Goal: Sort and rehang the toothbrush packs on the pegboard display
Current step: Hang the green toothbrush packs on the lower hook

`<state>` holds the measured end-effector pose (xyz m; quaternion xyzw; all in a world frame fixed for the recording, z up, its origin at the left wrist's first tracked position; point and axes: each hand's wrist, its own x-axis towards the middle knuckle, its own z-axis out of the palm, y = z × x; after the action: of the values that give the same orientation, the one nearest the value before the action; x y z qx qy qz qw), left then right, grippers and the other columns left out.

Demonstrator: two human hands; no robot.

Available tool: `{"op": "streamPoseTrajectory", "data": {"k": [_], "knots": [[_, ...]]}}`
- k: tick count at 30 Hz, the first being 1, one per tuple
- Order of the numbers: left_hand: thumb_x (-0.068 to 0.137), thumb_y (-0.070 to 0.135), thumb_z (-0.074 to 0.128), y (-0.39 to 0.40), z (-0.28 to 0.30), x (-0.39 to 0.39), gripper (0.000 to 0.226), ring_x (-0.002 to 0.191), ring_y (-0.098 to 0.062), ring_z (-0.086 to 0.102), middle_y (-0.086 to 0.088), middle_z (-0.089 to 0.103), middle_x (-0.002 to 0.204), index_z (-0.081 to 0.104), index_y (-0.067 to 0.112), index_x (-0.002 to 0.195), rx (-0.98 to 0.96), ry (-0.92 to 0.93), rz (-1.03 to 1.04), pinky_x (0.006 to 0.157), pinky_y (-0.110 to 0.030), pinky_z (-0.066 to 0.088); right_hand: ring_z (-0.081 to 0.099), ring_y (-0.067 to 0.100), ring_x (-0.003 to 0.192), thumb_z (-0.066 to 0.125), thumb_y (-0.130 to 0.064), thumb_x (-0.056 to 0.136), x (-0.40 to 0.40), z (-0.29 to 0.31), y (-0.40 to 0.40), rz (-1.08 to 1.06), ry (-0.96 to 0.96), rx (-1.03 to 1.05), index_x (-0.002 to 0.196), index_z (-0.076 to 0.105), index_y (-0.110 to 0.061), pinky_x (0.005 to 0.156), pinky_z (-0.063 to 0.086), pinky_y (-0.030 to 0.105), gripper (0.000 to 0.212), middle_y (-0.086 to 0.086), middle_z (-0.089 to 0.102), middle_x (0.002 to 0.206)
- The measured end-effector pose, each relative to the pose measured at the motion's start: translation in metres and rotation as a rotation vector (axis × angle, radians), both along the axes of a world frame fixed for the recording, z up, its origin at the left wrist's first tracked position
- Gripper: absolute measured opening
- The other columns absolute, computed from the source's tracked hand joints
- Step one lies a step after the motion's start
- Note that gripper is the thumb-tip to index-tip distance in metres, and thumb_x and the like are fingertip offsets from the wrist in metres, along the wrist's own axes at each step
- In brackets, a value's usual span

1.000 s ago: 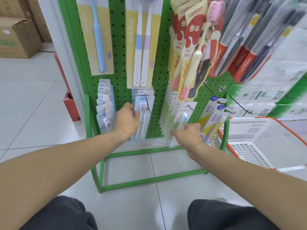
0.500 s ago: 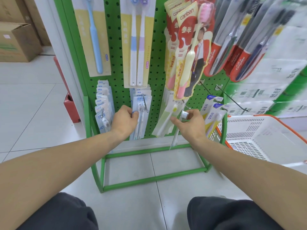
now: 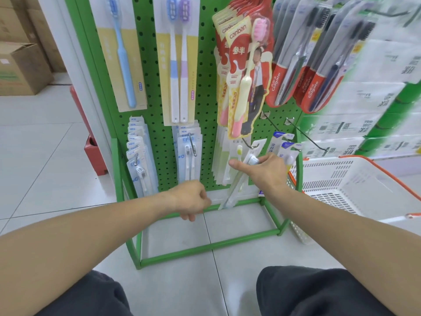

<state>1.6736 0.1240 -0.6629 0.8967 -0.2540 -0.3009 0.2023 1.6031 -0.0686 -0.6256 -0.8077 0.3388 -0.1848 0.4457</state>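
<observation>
We see our right hand [image 3: 265, 172] at centre right of the frame, fingers curled around the top of a clear, long toothbrush pack with a white brush head [image 3: 237, 183], thumb stretched out to the left. The pack slants down and to the left, and its lower end reaches the green metal base rail of the green perforated pegboard display [image 3: 159, 92]. Its top sits just under a thin metal peg hook [image 3: 250, 145]; we cannot tell whether the pack hangs on it. Just behind it, a stack of pale packs with a yellow-bristled brush in front [image 3: 230, 160] hangs on the board.

Our left hand [image 3: 190, 200] sits lower, at centre, fingers loosely curled, holding nothing, below a stack of blue-and-white blister packs [image 3: 188, 153] on a hook. A similar stack of blue-and-white packs [image 3: 140, 160] hangs further left. In the upper row hang a beige card with 1 light-blue brush [image 3: 124, 53], a beige card with 2 brushes, blue and purple [image 3: 178, 60], a bunch of red-and-yellow packs with a pink-headed brush [image 3: 246, 71], and red-based packs with dark brushes [image 3: 307, 65].

At the right edge stands a white plastic basket with an orange rim [image 3: 355, 179]. Brown cardboard boxes [image 3: 20, 67] occupy the upper left.
</observation>
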Motion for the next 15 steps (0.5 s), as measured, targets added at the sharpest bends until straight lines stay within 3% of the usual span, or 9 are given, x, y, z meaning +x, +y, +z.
{"op": "streamPoseTrajectory", "data": {"k": [3,7,9,11,13,15], "knots": [[0.098,0.038,0.059,-0.011,0.005,-0.010,0.021,0.085,-0.017,0.072,0.001,0.071,0.099,0.063,0.019,0.106,-0.250,-0.098,-0.005,0.071,-0.028,0.055,0.061,0.019,0.080,0.092,-0.068,0.050,-0.004,0.002,-0.001,0.005,0.020,0.009,0.084,0.049,-0.016,0.065,0.046,0.033,0.075,-0.001,0.056,0.079],[0.094,0.050,0.064,-0.023,0.010,-0.028,0.054,0.106,-0.011,0.063,0.005,0.058,0.122,0.046,0.021,0.136,-0.407,-0.117,-0.118,0.095,-0.033,0.053,0.068,0.021,0.063,0.094,-0.062,0.050,-0.014,0.006,0.002,0.065,0.057,0.133,0.084,0.051,-0.013,0.074,0.062,0.047,0.074,0.001,0.058,0.068],[0.093,0.050,0.065,-0.027,0.010,-0.034,0.055,0.097,-0.011,0.063,0.005,0.059,0.114,0.045,0.023,0.136,-0.463,-0.112,-0.154,0.088,-0.032,0.055,0.067,0.020,0.058,0.096,-0.058,0.051,-0.017,0.006,0.005,0.121,0.066,0.205,0.086,0.052,-0.012,0.071,0.064,0.048,0.073,0.004,0.061,0.069],[0.093,0.046,0.065,-0.031,0.008,-0.035,0.041,0.077,-0.016,0.062,0.001,0.064,0.092,0.051,0.024,0.125,-0.515,-0.128,-0.162,0.073,-0.038,0.056,0.068,0.021,0.058,0.096,-0.058,0.050,-0.020,0.005,0.006,0.141,0.046,0.237,0.084,0.053,-0.011,0.067,0.064,0.048,0.072,0.006,0.062,0.069],[0.093,0.040,0.064,-0.034,0.005,-0.034,0.032,0.070,-0.027,0.064,-0.011,0.069,0.084,0.055,0.025,0.120,-0.571,-0.123,-0.146,0.070,-0.051,0.056,0.068,0.023,0.058,0.095,-0.058,0.050,-0.022,0.006,0.006,0.138,0.017,0.254,0.082,0.051,-0.012,0.065,0.064,0.048,0.072,0.005,0.060,0.068],[0.093,0.034,0.066,-0.035,0.006,-0.035,0.032,0.069,-0.031,0.065,-0.014,0.072,0.084,0.056,0.028,0.122,-0.604,-0.107,-0.123,0.072,-0.055,0.056,0.067,0.022,0.058,0.096,-0.056,0.050,-0.025,0.007,0.005,0.130,-0.033,0.269,0.080,0.049,-0.012,0.063,0.064,0.048,0.071,0.004,0.055,0.069]]}}
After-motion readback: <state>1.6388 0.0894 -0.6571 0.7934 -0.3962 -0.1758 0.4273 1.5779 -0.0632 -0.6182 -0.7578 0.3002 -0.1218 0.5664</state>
